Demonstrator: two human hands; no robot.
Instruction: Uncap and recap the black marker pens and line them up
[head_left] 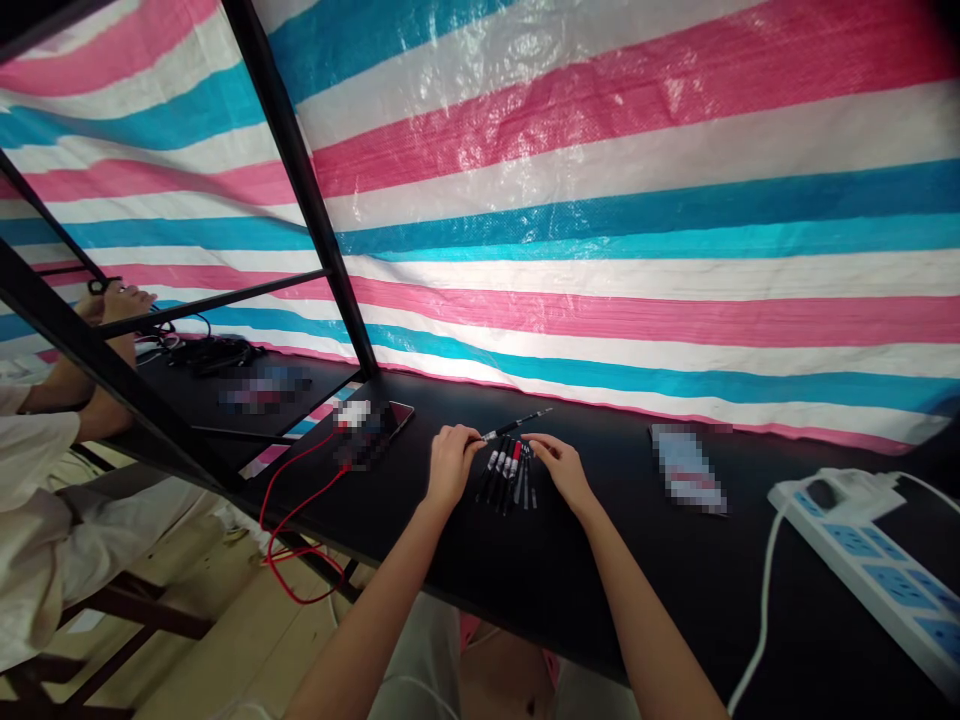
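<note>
My left hand (450,462) is closed, its thumb and fingers pinching a black pen (516,425) with a clear end. The pen is tilted, pointing up and to the right over the table. Below it, a fan of several pens (504,475) lies side by side, mostly black with white marks, one with a red part. My right hand (561,468) is at the right side of this group, thumb and forefinger drawn together near the upper pen ends. Whatever is between those fingertips is too small to make out.
A power strip (862,560) with a white cable sits at the right, near a blurred packet (686,468). At left lie a phone (397,418) and red cable (300,470). Beyond the black metal frame (300,180), another person's hands (120,300) hold something dark.
</note>
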